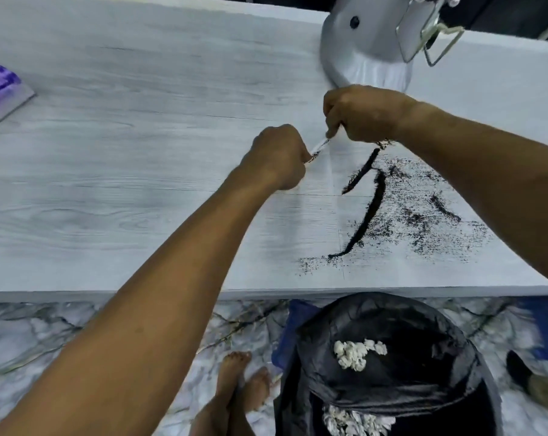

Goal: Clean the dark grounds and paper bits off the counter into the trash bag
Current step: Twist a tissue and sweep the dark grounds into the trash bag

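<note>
A purple ridged object (0, 89) is located at 9 o'clock. A silver appliance base (360, 42) is positioned at 1 o'clock. Marble-patterned flooring (46, 335) is seen at 7 o'clock.

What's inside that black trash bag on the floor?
The trash bag holds crumpled white paper bits, more lower down. Its folds hide whatever lies deeper.

Both hands, left (277, 157) and right (359, 113), pinched one thin strip (320, 148) above the counter (140, 121); dark grounds (370, 209) lay beside them.
</note>
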{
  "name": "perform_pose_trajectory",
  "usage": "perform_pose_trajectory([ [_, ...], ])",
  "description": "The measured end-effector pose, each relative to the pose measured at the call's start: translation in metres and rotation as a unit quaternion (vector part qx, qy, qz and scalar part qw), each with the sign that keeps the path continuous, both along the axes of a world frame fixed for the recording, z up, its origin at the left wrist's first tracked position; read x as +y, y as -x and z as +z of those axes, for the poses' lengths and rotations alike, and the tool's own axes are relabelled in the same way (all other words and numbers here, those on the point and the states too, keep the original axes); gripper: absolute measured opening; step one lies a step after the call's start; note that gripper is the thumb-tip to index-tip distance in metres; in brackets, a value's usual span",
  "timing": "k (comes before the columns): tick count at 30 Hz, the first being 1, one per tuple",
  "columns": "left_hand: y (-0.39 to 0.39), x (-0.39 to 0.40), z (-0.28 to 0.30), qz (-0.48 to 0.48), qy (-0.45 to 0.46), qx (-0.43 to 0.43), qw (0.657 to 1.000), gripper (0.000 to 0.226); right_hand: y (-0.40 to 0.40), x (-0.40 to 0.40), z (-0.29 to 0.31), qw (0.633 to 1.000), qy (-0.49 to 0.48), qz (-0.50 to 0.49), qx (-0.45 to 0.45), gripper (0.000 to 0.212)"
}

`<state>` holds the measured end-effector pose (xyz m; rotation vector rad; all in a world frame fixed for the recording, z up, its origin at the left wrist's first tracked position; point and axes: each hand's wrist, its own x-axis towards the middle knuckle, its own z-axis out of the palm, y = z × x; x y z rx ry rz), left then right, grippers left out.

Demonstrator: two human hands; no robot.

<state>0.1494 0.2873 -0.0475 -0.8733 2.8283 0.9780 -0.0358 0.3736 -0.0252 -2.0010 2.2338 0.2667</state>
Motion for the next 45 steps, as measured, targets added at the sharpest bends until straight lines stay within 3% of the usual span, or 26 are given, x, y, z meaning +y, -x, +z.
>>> perform_pose_trajectory([
  [5,-0.069,-0.063,0.019,0.068,-0.01,-0.009,0.998,0.029,-0.058,-0.084,0.01,1.0,0.007,0.02,0.002,0.035],
  [11,-0.186,-0.123,0.018,0.188,0.026,-0.055,0.98,0.024,-0.167,-0.179,0.0,0.993,0.02,0.087,-0.072,0.038],
  [19,-0.288,-0.097,-0.01,0.339,0.05,-0.081,0.936,0.028,-0.276,-0.21,-0.023,0.983,0.019,0.151,-0.105,0.034],
  [25,-0.249,0.001,-0.028,0.349,0.072,-0.03,0.934,0.028,-0.232,-0.136,-0.046,0.97,0.053,0.176,-0.16,0.019],
  [33,-0.127,0.158,-0.047,0.306,0.052,0.043,0.95,0.038,-0.098,0.032,-0.058,0.974,0.096,0.164,-0.125,0.009],
  [40,-0.053,0.243,-0.038,0.241,0.036,0.034,0.969,0.044,-0.029,0.126,-0.048,0.982,0.083,0.131,-0.104,0.004],
  [45,-0.032,0.237,-0.02,0.203,-0.033,0.012,0.979,0.037,-0.005,0.132,-0.03,0.989,0.038,0.118,-0.076,0.025],
])
